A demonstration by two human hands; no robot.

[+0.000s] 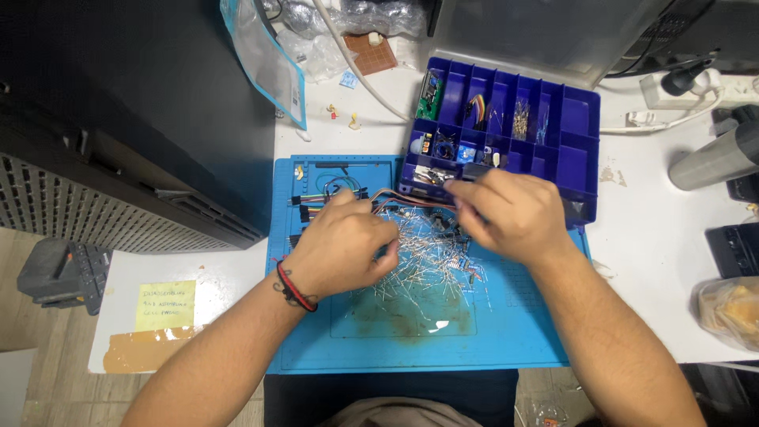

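Both hands are working over the loose pile of thin silver-legged components (423,257) lying on the blue silicone work mat (506,332). The left hand (341,245) is curling, fingertips pinching into the pile. The right hand (510,215) is closing on something small; what it is cannot be told. Advisable: lift single pieces without bending the legs.

Matt blue mat (506,340), glossy plastic organiser (575,119)

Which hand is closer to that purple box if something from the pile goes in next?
Probably the right hand: its fingertips sit at the front edge of the purple box. The left hand is farther off, over the pile on the blue mat.
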